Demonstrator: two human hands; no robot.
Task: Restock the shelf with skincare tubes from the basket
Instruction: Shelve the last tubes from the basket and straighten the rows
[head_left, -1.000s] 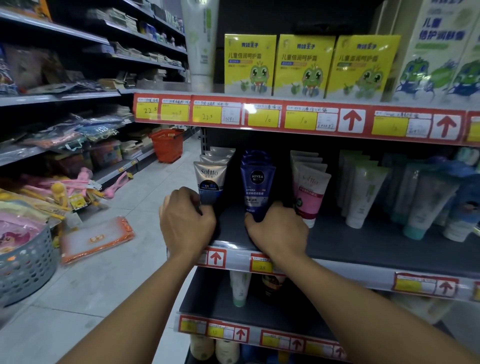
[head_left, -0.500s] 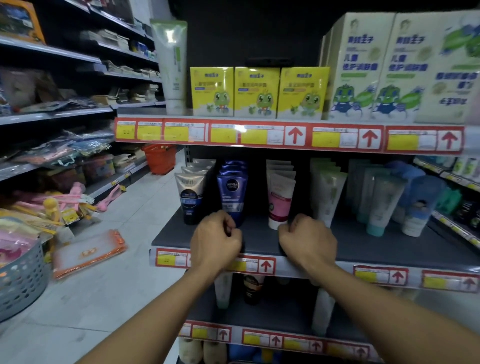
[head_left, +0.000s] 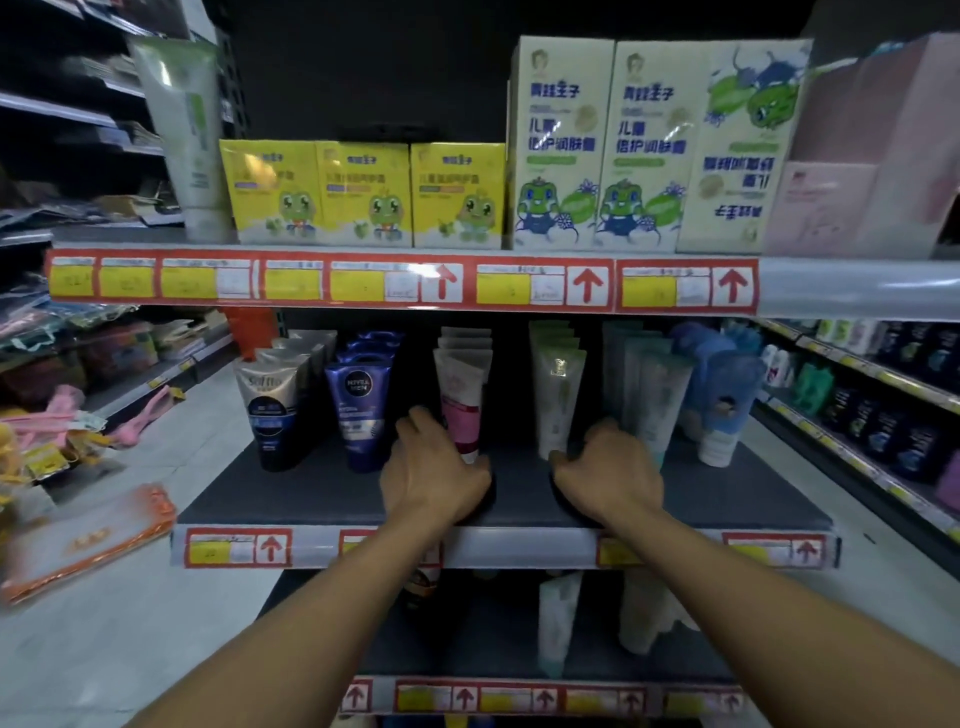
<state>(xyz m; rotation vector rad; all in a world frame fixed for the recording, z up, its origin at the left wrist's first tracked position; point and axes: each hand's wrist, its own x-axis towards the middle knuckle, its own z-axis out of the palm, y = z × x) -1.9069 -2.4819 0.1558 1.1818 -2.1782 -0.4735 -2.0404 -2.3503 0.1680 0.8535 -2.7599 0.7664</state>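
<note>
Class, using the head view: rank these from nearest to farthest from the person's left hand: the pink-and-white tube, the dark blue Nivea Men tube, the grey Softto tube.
From the left hand:
1. Pink-and-white tube, just behind its fingers.
2. Dark blue Nivea Men tube, on its left.
3. Grey Softto tube, farthest left on the shelf.

Yellow frog boxes (head_left: 363, 195) stand beside taller cream boxes (head_left: 605, 145); an orange-edged pouch (head_left: 85, 540) lies on the floor.
</note>
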